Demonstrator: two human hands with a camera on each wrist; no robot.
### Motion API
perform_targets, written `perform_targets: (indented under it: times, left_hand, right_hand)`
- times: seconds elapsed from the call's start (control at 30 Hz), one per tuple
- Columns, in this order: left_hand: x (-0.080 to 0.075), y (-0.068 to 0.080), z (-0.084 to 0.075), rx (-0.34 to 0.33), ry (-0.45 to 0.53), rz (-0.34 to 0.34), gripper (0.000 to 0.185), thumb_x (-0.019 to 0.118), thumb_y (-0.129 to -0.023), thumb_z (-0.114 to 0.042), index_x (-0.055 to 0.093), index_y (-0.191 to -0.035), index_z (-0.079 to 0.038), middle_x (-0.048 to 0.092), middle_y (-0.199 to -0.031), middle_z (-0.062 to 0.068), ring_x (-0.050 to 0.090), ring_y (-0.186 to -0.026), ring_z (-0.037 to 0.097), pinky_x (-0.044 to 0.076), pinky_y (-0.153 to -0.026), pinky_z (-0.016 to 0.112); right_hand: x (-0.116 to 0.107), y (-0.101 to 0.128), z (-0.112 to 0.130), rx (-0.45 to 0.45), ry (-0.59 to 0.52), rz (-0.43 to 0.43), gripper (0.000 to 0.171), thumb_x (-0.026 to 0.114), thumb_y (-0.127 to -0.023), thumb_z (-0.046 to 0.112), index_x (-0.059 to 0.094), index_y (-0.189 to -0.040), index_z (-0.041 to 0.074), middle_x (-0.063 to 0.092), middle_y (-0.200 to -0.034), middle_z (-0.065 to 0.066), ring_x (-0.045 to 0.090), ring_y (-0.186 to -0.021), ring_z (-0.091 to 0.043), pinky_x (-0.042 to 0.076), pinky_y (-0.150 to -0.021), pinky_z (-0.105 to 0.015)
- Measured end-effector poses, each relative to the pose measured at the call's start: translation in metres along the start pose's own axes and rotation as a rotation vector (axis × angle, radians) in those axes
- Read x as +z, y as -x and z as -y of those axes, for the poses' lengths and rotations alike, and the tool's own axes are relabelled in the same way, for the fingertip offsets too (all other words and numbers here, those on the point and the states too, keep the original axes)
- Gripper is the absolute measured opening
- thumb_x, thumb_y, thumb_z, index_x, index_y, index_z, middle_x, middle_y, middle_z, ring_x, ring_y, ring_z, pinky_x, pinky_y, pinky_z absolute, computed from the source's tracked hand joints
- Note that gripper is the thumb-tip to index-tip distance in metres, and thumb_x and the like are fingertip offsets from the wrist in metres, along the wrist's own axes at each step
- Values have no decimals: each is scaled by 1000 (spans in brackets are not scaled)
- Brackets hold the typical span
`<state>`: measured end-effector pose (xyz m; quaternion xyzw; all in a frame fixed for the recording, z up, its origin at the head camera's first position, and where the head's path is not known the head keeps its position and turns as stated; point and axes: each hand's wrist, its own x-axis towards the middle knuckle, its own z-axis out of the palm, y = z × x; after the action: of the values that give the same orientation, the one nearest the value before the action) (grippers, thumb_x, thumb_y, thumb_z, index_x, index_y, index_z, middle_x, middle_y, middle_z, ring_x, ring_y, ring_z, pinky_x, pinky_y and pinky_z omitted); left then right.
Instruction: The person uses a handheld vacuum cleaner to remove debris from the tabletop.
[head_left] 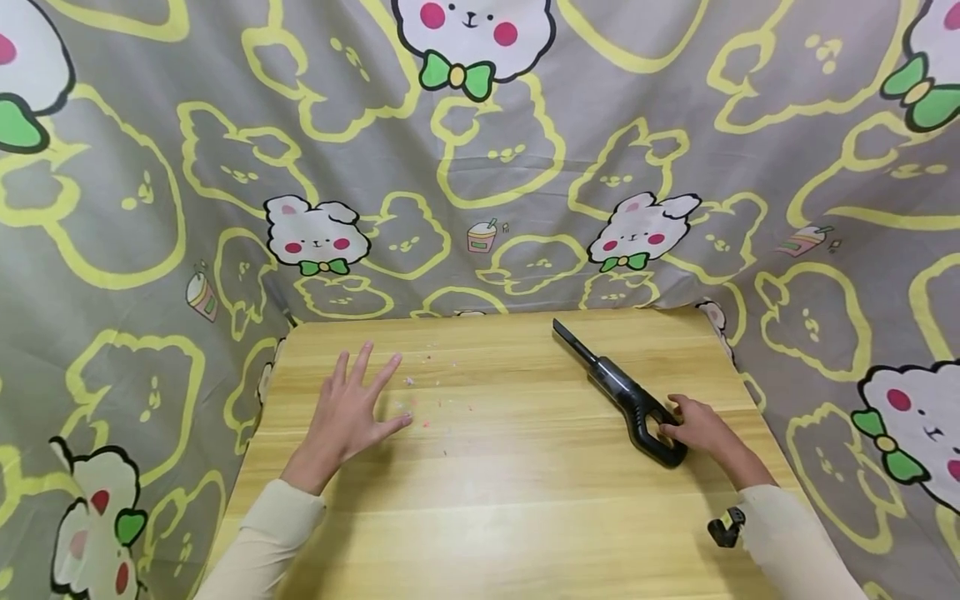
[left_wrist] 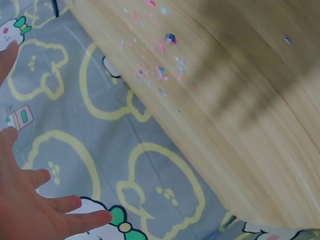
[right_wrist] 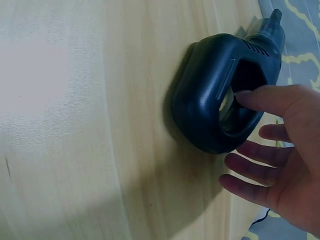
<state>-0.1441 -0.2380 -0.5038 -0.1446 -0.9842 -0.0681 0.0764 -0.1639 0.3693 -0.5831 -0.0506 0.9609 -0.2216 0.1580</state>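
Note:
A black handheld vacuum cleaner [head_left: 617, 385] with a long narrow nozzle lies on the right side of the wooden table [head_left: 480, 525], its nozzle toward the back edge. Beside its loop handle is my right hand [head_left: 703, 429]. In the right wrist view the thumb [right_wrist: 265, 99] reaches to the handle opening, while the other fingers are spread and not wrapped round the handle. My left hand [head_left: 345, 419] hovers over the left of the table, fingers splayed, holding nothing. Small pink, blue and white scraps [left_wrist: 161, 72] lie scattered near it, too tiny to identify.
Grey curtains [head_left: 510, 275] printed with yellow outlines and white rabbit faces enclose the table at the back and both sides. A small black device [head_left: 726, 528] is at the right sleeve's cuff.

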Motion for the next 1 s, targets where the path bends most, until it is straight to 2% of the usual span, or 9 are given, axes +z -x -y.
perform_targets:
  times: [0.3, 0.53, 0.7, 0.87, 1.0]
  left_hand:
    - [0, -6, -13, 21, 22, 25, 100, 70, -80, -77, 29, -163, -40, 19, -173, 17, 22, -153, 58, 36, -109, 82]
    - [4, -17, -23, 57, 37, 44, 99, 71, -81, -76, 28, -163, -41, 18, -174, 15, 22, -154, 57, 36, -110, 81]
    - [12, -21, -26, 80, 25, 54, 99, 73, -80, -73, 30, -163, -40, 21, -173, 15, 25, -153, 58, 38, -108, 81]
    - [18, -24, -32, 102, 11, 91, 99, 71, -81, -75, 27, -163, -41, 20, -174, 14, 24, -154, 56, 38, -108, 81]
    - [21, -29, -39, 120, 8, 103, 98, 69, -82, -77, 27, -163, -42, 19, -174, 13, 24, -155, 55, 38, -109, 81]
  right_hand:
    - [1, -3, 4, 2, -10, -4, 59, 72, -91, 14, 50, -130, -24, 71, -106, -35, 71, -97, -44, 60, -84, -55]
    - [2, -5, 4, 39, -47, 20, 45, 70, -92, 15, 61, -122, -18, 73, -103, -31, 72, -91, -37, 60, -81, -51]
    - [4, -7, 1, 23, -82, 15, 38, 69, -92, 13, 65, -114, -17, 74, -98, -26, 70, -86, -31, 59, -76, -44]
    - [3, -8, 2, 56, -161, 70, 34, 66, -94, 14, 66, -109, -16, 73, -92, -19, 64, -81, -23, 52, -70, -33]
    - [1, -8, 5, 78, -199, 95, 30, 64, -95, 15, 68, -104, -13, 70, -86, -14, 59, -76, -19, 49, -66, -30]
